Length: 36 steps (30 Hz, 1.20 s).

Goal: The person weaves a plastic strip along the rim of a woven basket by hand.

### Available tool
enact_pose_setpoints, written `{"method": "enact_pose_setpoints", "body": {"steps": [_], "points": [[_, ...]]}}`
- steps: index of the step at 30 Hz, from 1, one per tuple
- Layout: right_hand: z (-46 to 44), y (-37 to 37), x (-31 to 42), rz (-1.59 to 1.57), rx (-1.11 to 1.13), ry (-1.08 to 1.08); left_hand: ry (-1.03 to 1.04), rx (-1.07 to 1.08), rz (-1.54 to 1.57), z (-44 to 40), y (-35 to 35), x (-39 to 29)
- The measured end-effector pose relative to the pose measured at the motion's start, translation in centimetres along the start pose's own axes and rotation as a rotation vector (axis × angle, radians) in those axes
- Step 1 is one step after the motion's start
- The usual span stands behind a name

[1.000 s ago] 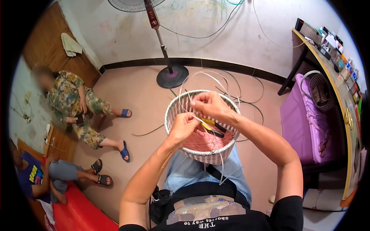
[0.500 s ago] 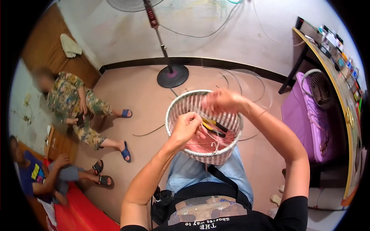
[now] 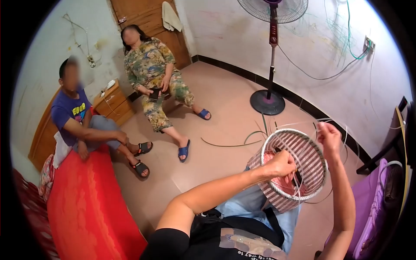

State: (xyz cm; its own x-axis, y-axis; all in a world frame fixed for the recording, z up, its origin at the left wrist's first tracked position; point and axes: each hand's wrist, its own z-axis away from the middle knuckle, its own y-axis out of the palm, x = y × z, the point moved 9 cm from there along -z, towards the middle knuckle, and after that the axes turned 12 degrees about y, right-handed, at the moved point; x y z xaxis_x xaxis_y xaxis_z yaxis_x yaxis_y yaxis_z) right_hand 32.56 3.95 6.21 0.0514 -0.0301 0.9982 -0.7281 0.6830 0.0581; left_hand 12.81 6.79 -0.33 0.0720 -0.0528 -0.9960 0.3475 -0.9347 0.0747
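Note:
A round woven basket (image 3: 315, 172) with brown-and-white checked walls and a pale rim rests on my lap, its mouth tilted up. My left hand (image 3: 281, 165) is closed over the basket's opening, its fingertips pinching a thin white plastic strip (image 3: 297, 190). Just beyond the right side of the rim, my right hand (image 3: 329, 138) is raised with thumb and fingers pinched together on a pale strip, which loops near the fingertips. Inside the basket, a dark tool is partly hidden behind my left hand, above a pinkish bottom.
A standing fan (image 3: 268, 102) is ahead, with loose strips (image 3: 232, 145) on the floor nearby. Two people sit at the left, one by a red-covered bed (image 3: 91, 203), one holding a phone (image 3: 154, 94). A purple case (image 3: 368, 203) stands at my right.
My view has swung left, so the basket appears farther right. My right hand has moved from above the basket's opening out past its right rim; my left hand stays at the opening.

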Motion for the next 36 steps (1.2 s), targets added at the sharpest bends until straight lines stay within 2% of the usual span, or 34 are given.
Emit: {"method": "enact_pose_setpoints", "body": {"steps": [2, 4, 8, 10, 13, 18, 21, 22, 24, 25, 26, 28, 31, 34, 36], "points": [[-0.6, -1.6, 1.0, -0.102, -0.074, -0.006, 0.08, 0.016, -0.054, 0.1, 0.2, -0.8], [0.4, -0.5, -0.2, -0.043, 0.044, 0.09, 0.037, -0.001, -0.034, 0.5, 0.1, -1.6], [7.8, 6.3, -4.2, 0.097, 0.496, 0.589, 0.094, -0.037, -0.026, -0.1, -0.4, -1.1], [9.0, 7.8, -5.1, 0.02, 0.572, 0.582, 0.137, -0.042, -0.016, 0.0, -0.4, -1.5], [7.9, 7.0, -4.4, 0.12, 0.431, 0.441, 0.091, -0.076, -0.064, 0.0, -0.9, -1.3], [3.8, 5.1, -1.6, 0.22, 0.188, 0.19, 0.006, 0.018, -0.001, 0.4, 0.0, -1.3], [0.2, 1.5, 1.0, -0.005, 0.01, 0.021, -0.006, 0.024, -0.01, 1.0, 0.4, -1.4], [-0.2, 0.2, 0.6, -0.074, -0.029, 0.051, 0.015, 0.029, -0.029, 0.7, 0.3, -1.2], [0.5, 0.9, -1.4, -0.019, 0.176, 0.158, 0.046, -0.004, -0.049, 0.7, 0.0, -1.4], [2.6, 2.4, -2.1, 0.051, 0.188, 0.263, 0.083, -0.02, -0.049, 0.5, -0.1, -1.5], [4.3, 4.0, -4.0, 0.089, 0.346, 0.417, 0.119, -0.036, -0.05, 0.4, -0.3, -1.7], [8.6, 6.8, -5.0, 0.037, 0.446, 0.588, 0.157, -0.05, -0.04, 0.2, -0.5, -1.5], [8.4, 6.7, -5.0, 0.066, 0.422, 0.44, 0.156, -0.052, -0.009, 0.2, -0.3, -1.4], [6.6, 5.5, -3.2, 0.272, 0.278, 0.242, 0.048, -0.005, 0.006, 0.5, 0.1, -1.1], [4.4, 4.1, -1.2, 0.24, 0.142, 0.109, 0.024, 0.034, -0.005, 0.8, 0.5, -1.1]]}}
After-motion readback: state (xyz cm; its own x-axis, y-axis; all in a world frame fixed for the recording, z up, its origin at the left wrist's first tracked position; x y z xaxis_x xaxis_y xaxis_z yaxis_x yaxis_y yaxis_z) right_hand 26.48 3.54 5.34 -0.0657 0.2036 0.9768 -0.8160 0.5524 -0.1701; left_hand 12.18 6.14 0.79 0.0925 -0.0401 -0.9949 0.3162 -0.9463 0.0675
